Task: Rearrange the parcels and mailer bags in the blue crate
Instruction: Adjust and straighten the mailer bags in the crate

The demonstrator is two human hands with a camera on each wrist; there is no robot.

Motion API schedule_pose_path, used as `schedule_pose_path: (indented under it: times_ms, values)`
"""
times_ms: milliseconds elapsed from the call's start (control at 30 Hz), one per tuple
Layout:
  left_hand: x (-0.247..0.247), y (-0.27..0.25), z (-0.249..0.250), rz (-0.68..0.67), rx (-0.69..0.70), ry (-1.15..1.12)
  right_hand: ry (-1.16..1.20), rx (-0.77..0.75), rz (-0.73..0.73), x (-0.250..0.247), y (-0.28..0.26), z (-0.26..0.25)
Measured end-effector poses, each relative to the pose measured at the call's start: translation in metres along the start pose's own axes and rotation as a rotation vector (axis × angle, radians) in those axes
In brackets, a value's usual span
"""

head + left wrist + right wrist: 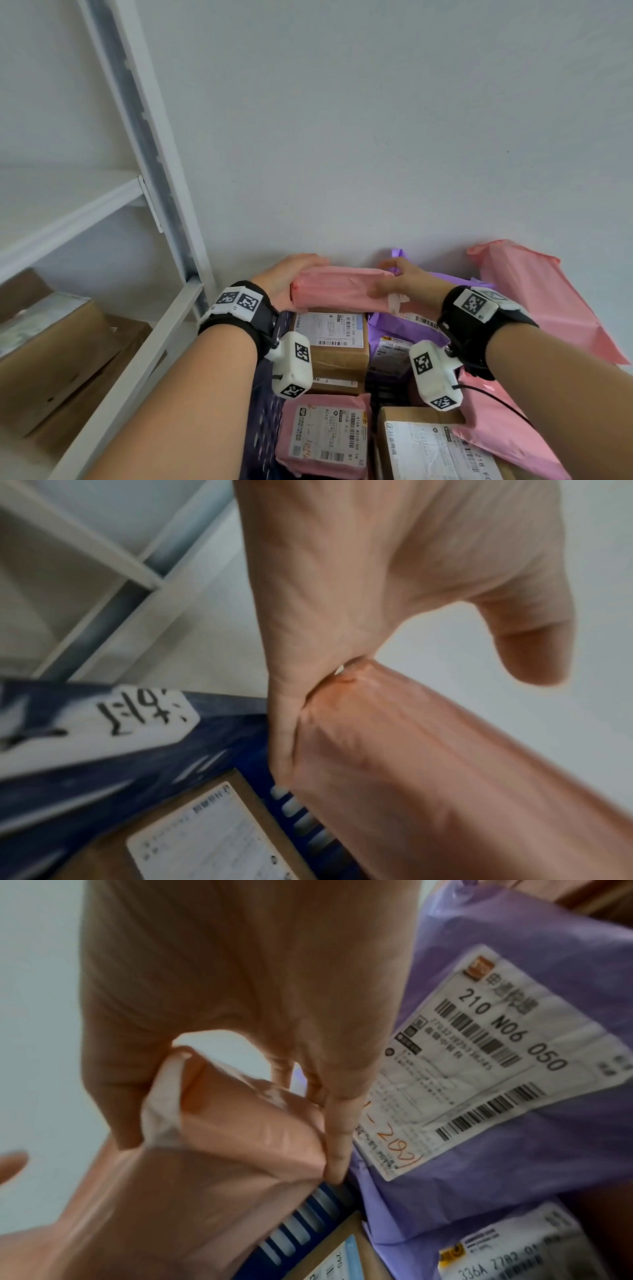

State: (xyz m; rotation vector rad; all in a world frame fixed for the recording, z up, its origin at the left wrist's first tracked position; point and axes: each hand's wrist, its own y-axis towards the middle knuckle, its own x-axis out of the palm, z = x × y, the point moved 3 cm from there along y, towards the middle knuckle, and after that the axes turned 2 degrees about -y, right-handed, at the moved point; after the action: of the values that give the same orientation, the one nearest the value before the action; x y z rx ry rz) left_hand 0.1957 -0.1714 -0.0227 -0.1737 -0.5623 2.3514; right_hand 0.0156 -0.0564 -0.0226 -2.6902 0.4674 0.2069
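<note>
You hold a pink mailer bag (339,286) level above the far end of the blue crate (137,753), one hand at each short end, which likely keeps the soft packet from sagging while you choose its slot. Your left hand (289,281) cups the left end: the palm presses against the packet's end and the fingers lie over its top edge, while the thumb (527,642) stands apart from the film in the left wrist view, so this hold reads as a cradle more than a pinch. Your right hand (407,282) closes on the right end, where the thumb and fingers (337,1123) pinch the folded white-lined flap.

Below the packet, the crate already carries a brown carton with a label (337,342), a purple mailer bag (514,1096) beside it on the right, a smaller pink parcel (325,435) nearer you, and another carton (438,445) at the near right. A large pink mailer bag (534,301) leans against the wall at the far right. The two-handed hold suggests you are about to stand or lay the packet along the crate's far wall, above the brown carton.
</note>
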Motion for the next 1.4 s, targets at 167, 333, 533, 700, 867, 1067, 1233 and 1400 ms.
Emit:
schedule_pose_path:
  times_ms: [167,333,533,700,867,1067,1233,1400]
  values:
    - [-0.008,0.01,-0.007,0.133,-0.107,-0.081,-0.134,-0.142,-0.054,0.005,-0.004,0.003]
    - [-0.011,0.011,-0.008,0.169,-0.016,0.046,-0.414,-0.097,-0.109,0.013,-0.008,0.002]
    - [0.006,0.002,-0.007,0.05,0.04,0.089,-1.144,-0.36,0.051,0.045,-0.016,-0.01]
    - [-0.01,-0.006,-0.003,0.164,0.032,0.243,-1.409,-0.382,0.011,0.068,-0.022,-0.012]
    - [-0.047,-0.006,0.004,0.375,-0.008,0.314,-1.561,-0.286,-0.254,0.099,-0.028,0.017]
    - [-0.039,-0.001,-0.02,0.354,-0.085,0.375,-1.716,-0.331,-0.325,0.145,-0.036,0.019]
    - [-0.04,0.001,-0.021,0.314,-0.09,0.409,-1.709,-0.187,-0.377,0.152,-0.027,0.036]
    - [-0.041,0.003,-0.023,0.341,-0.085,0.433,-1.696,-0.112,-0.384,0.162,-0.014,0.067]
